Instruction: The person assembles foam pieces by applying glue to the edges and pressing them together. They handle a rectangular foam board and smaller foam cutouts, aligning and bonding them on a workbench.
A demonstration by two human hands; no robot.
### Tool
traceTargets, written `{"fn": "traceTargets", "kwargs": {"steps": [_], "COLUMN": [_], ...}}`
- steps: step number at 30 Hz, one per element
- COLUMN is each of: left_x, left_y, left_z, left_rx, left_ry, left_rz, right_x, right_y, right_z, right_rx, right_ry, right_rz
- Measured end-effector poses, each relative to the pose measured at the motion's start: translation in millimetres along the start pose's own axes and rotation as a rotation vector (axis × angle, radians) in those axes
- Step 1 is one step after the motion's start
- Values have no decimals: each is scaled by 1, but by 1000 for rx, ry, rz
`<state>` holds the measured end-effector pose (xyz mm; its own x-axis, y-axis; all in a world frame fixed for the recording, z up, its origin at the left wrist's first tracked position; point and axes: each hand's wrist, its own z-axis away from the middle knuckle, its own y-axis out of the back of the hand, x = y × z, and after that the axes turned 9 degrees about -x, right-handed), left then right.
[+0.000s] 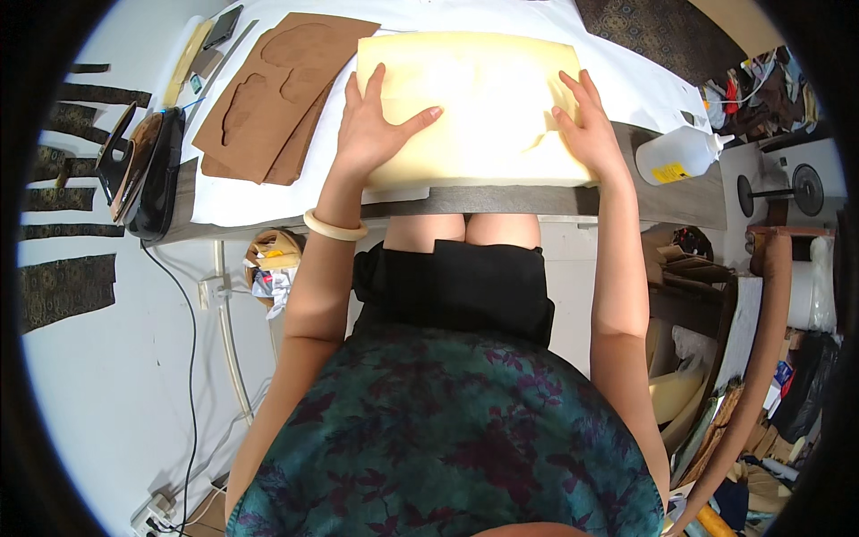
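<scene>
A pale yellow sheet (474,134) lies across the white-covered table in front of me; whether it is paper or thin foam I cannot tell. My left hand (371,125) rests on its left edge, fingers spread and thumb pointing inward. Over its right edge lies my right hand (586,125), fingers apart and stretched away from me. The sheet's middle is washed out by bright light, and a small crease shows near my right thumb. Left of my left hand are brown boards (277,107) with curved shapes cut into the top one.
A steam iron (148,174) stands at the table's left end, its black cord hanging down. A white squeeze bottle (680,154) lies at the right. Dark patterned fabric (667,36) covers the far right corner. Below the table is a basket (276,259) of scraps.
</scene>
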<state>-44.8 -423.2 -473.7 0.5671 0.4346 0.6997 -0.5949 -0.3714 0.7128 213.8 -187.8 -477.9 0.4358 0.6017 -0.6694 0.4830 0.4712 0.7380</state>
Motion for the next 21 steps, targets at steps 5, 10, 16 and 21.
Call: {"fn": "traceTargets", "kwargs": {"steps": [5,10,16,21], "left_x": [-2,-1,22,46], "left_y": [-4,-13,-7,-17], "left_z": [1,5,14,26], "left_rx": [70,329,46,-208], "left_ry": [-23,-257,-875,-855], "left_rz": [-87,-370,-279,-226], "right_x": [-4,-1,-4,-1], "right_y": [-5,-2,-5,-5], "right_z": [1,8,9,8], "right_rx": [102,96,61,61], "right_ry": [28,127,98,95], "right_rz": [12,69,286,309]}}
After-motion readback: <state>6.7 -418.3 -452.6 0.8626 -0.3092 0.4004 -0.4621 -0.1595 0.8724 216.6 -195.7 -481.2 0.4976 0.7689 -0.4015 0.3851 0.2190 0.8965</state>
